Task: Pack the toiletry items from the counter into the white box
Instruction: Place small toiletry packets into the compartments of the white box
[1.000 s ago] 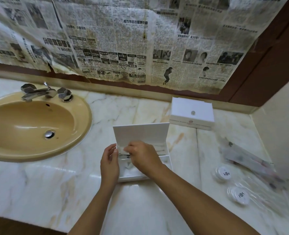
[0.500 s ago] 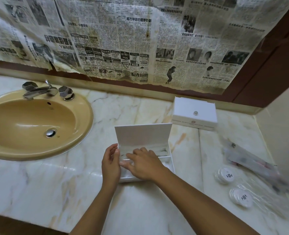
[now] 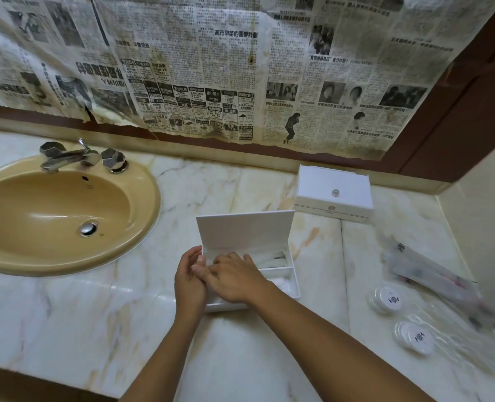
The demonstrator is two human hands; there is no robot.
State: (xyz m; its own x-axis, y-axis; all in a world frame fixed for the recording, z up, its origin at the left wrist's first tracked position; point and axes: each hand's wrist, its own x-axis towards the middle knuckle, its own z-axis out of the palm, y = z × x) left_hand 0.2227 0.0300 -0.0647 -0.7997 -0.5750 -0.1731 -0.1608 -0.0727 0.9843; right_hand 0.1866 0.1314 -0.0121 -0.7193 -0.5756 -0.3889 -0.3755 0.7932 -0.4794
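Observation:
The white box (image 3: 295, 281) lies open in the middle of the marble counter, its lid (image 3: 244, 230) standing upright at the back. Clear-wrapped packets (image 3: 272, 258) lie in its rear compartment. My left hand (image 3: 188, 281) rests against the box's left end. My right hand (image 3: 234, 281) lies flat inside the box, fingers stretched toward the left end and pressing on the contents, which it hides. On the counter to the right are two round white packets (image 3: 387, 298) (image 3: 414, 338) in clear wrap and several long clear-wrapped items (image 3: 431, 274).
A second, closed white box (image 3: 334, 192) with a small knob stands behind, near the back wall. A tan sink (image 3: 52, 216) with a chrome faucet (image 3: 69, 158) fills the left. Newspaper covers the wall above. A side wall bounds the counter on the right.
My right hand, which pinched a packet above the box, has come down into the box and flattened, fingers sliding left. My left hand stays at the box's left end.

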